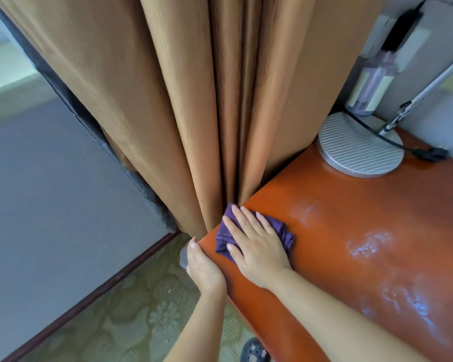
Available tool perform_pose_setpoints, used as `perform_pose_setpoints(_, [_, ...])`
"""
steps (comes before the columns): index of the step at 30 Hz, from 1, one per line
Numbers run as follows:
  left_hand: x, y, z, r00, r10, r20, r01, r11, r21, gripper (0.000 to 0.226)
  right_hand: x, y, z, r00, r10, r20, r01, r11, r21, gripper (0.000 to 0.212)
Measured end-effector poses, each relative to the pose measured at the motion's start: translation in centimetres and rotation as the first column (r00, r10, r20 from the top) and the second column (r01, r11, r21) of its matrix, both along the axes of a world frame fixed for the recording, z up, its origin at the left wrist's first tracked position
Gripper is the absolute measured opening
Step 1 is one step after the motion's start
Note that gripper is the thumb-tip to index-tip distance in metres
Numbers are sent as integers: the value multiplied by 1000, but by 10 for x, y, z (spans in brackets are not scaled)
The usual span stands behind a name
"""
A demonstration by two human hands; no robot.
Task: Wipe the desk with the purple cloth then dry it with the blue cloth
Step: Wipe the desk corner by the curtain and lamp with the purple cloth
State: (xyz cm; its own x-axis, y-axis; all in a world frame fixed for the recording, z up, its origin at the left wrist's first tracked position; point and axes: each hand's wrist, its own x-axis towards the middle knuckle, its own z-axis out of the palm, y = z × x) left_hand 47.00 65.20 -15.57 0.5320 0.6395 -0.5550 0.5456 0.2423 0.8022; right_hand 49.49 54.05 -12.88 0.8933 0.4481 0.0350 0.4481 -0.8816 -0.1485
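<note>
Two bare hands work at the desk's (351, 244) near corner. The right hand (256, 244) lies flat, palm down, with straight, slightly spread fingers pressing the purple cloth (285, 235) onto the orange top; its forearm runs back toward the lower right. The cloth is bunched under that palm, sticking out past the fingertips and to the hand's right, close to the desk's edge where the tan curtain (194, 100) hangs. Just left of it, the left hand (204, 267) sits at the desk's edge, thumb along the rim, fingers curled downward; something pale grey-blue shows beyond its knuckles, and what it grips cannot be told. Well beyond the right hand's fingertips stands a round ribbed lamp base (358, 150). Wet streaks (372, 246) glisten to the right of the right hand.
</note>
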Motion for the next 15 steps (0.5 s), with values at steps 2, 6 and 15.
perform_pose_setpoints(2, [-2, 7, 0, 999, 34, 1, -33, 984, -178, 65, -21, -4, 0, 998, 59, 5, -59, 998, 0, 52])
perform_pose_setpoints(6, [-9, 20, 17, 996, 81, 45, -64, 949, -310, 50, -55, -6, -2, 995, 100, 15, -100, 995, 6, 49])
perform_pose_setpoints(15, [-18, 20, 23, 984, -31, 174, 74, 966, -248, 35, -7, 45, -2, 1000, 7, -23, -7, 1000, 1, 47])
